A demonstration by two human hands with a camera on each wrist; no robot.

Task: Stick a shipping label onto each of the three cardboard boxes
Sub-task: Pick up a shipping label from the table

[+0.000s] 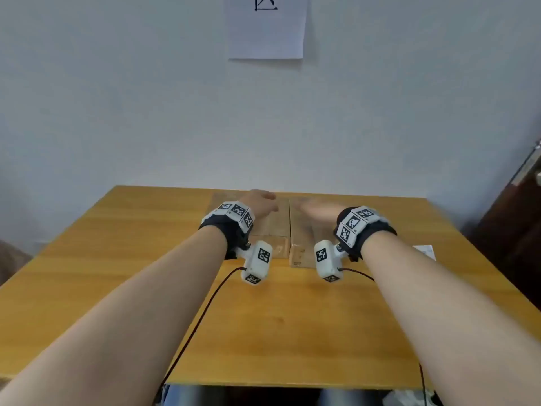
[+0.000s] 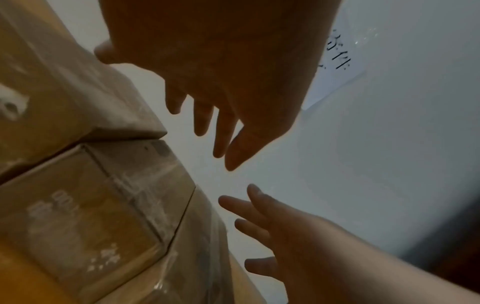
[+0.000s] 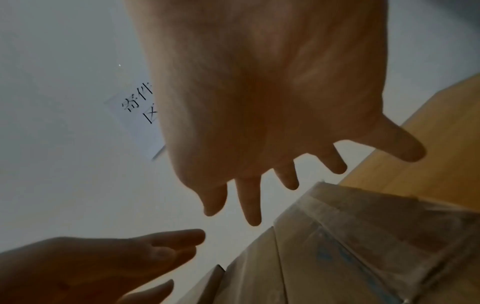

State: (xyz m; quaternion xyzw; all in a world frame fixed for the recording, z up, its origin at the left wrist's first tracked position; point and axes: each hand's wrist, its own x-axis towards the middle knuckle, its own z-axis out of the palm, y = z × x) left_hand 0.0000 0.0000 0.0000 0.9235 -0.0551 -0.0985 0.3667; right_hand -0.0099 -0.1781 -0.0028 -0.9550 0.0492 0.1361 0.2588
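Observation:
Two taped cardboard boxes stand side by side at the far middle of the wooden table point(image 1: 117, 273): a left box point(image 1: 270, 230) and a right box point(image 1: 301, 232). My left hand point(image 1: 263, 203) hovers over the left box with straight fingers and holds nothing. Over the right box my right hand point(image 1: 316, 210) is spread flat, also without anything in it. The left wrist view shows the left hand point(image 2: 233, 82) above the taped boxes point(image 2: 91, 205), fingers off them. In the right wrist view the right hand point(image 3: 272, 102) hangs above a box point(image 3: 363, 246). A white label sheet point(image 1: 424, 251) lies at the table's right edge.
A white paper sign point(image 1: 266, 27) hangs on the wall behind the table. Dark furniture point(image 1: 512, 230) stands to the right. Thin cables point(image 1: 199, 326) run from the wrist cameras across the table's front.

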